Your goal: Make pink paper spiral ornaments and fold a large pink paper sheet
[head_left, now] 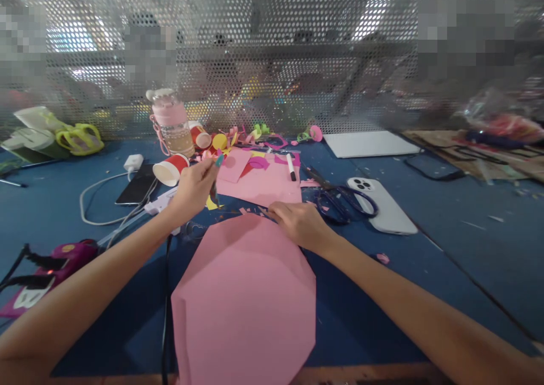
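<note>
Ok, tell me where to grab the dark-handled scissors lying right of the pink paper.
Take the scissors by the handle loops, which lie at the near-right end beside the white phone. Come from the right and above: the blades point away to the far left toward the pink sheet, and the right hand is closest, probably best placed for the grip.

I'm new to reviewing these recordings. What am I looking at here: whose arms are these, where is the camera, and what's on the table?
There is one picture, from a camera on the person's head, looking down at their own bare arms. The left hand holds a thin teal-tipped tool; what kind is unclear. The right hand presses the far edge of a large pink paper sheet on the blue table. Beyond lie scissors, a white phone, a marker, paper scraps, a red paper cup and a pink bottle.
</note>
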`<state>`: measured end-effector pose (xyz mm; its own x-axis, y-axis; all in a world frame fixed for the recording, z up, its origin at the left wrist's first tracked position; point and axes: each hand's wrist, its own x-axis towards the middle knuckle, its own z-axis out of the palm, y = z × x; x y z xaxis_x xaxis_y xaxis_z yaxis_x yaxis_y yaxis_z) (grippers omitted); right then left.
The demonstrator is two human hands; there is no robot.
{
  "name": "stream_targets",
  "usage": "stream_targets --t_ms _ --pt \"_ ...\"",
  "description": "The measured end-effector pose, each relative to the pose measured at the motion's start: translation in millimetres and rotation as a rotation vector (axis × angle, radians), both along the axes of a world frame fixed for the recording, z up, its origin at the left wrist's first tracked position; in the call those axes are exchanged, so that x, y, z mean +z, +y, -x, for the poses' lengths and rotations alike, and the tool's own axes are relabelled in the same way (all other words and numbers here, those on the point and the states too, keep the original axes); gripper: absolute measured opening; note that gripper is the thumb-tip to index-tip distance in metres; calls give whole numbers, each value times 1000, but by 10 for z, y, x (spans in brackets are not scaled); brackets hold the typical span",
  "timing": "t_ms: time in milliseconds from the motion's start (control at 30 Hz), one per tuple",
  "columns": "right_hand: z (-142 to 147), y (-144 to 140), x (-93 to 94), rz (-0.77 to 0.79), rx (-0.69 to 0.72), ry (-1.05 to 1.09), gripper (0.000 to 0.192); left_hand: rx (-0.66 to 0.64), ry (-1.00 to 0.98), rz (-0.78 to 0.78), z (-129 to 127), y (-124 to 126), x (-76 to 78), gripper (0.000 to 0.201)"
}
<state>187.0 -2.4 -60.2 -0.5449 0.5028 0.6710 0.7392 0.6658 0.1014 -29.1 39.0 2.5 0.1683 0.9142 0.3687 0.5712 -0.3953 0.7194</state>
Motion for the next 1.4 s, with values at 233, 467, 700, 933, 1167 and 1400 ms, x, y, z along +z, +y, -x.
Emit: stream_targets --t_ms 233,467,700,933,1167,1400 --pt "7 21 -29 20 4 0 32 18 169 -64 57 -1 127 34" --pt "5 38 -77 26 -14 1 26 -362 212 102 10 6 33 43" --pt "81 -16 -31 -32 27 -23 26 -507 568 172 -97 -128 33 20" --pt "137 -72 53 -150 16 -86 28 -462 609 107 -170 -193 -16 16" --pt "149 -93 82 -178 15 -142 25 -337 604 104 -207 -235 -61 17" --pt "169 -119 107 -188 18 -144 26 -279 610 123 -204 -242 -64 17"
